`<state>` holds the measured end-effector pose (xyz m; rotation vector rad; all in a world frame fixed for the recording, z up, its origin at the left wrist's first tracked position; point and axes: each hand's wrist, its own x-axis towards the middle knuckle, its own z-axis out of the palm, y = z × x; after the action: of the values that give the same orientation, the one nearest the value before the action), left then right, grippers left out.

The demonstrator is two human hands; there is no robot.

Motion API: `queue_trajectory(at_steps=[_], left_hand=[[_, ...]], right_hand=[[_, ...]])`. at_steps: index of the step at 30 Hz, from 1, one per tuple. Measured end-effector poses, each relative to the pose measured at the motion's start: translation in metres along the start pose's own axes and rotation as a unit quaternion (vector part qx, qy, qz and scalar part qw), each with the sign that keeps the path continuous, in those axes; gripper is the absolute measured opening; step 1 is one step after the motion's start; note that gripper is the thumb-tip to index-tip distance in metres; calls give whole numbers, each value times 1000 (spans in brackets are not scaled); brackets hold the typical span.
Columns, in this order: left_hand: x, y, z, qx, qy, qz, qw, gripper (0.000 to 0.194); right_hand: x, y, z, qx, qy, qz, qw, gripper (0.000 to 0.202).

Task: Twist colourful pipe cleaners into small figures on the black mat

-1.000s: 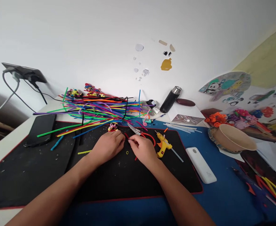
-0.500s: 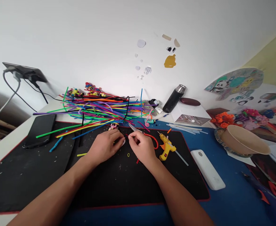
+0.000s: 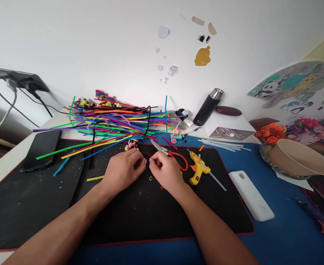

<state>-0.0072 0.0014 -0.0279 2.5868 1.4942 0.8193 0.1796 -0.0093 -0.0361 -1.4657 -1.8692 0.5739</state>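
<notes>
Over the black mat [image 3: 139, 221], my left hand [image 3: 124, 167] is closed in a pinch, with a tiny whitish bit showing at its fingertips. My right hand [image 3: 166, 169] is pinched just to the right of it, and what it holds is too small to name. A small pink, yellow and black figure [image 3: 132, 144] lies just beyond my left hand. Red-handled scissors [image 3: 180, 160] rest partly behind my right hand. A small yellow ring [image 3: 150, 178] lies on the mat between my wrists, and a yellow piece [image 3: 94, 178] is left of my left hand.
Many coloured pipe cleaners [image 3: 114, 119] are heaped along the wall. A yellow glue gun [image 3: 198, 170] and a white power bank [image 3: 251, 195] lie at the right. A phone [image 3: 41, 149] is at the left. Behind stand a black flask [image 3: 208, 107] and a beige bowl [image 3: 302, 158].
The head view has shifted slightly. More of the figure and scissors shows beyond my hands. Both hands stay pinched near each other, and the white piece by my left fingertips shows less.
</notes>
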Motion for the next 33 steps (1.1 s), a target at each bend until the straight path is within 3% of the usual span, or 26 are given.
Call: queue_trajectory(at_steps=[14,23,26,33], left_hand=[[-1,4,-1,-4,-4,33,999,20],[-4,12,1,-138,-42,1,990,20],[-1,16,-5,-228,-83,-58,968,26],[6,15,-10,-427,-148,-187,872,37]], right_hand=[[-10,1,-8,-77,-10,-25,997,16],[-9,2,-8,-38,45,-25,998,14],[-9,3,-9,-12,61,-30,998,15],[-11,3,-12,43,62,-52,996,16]])
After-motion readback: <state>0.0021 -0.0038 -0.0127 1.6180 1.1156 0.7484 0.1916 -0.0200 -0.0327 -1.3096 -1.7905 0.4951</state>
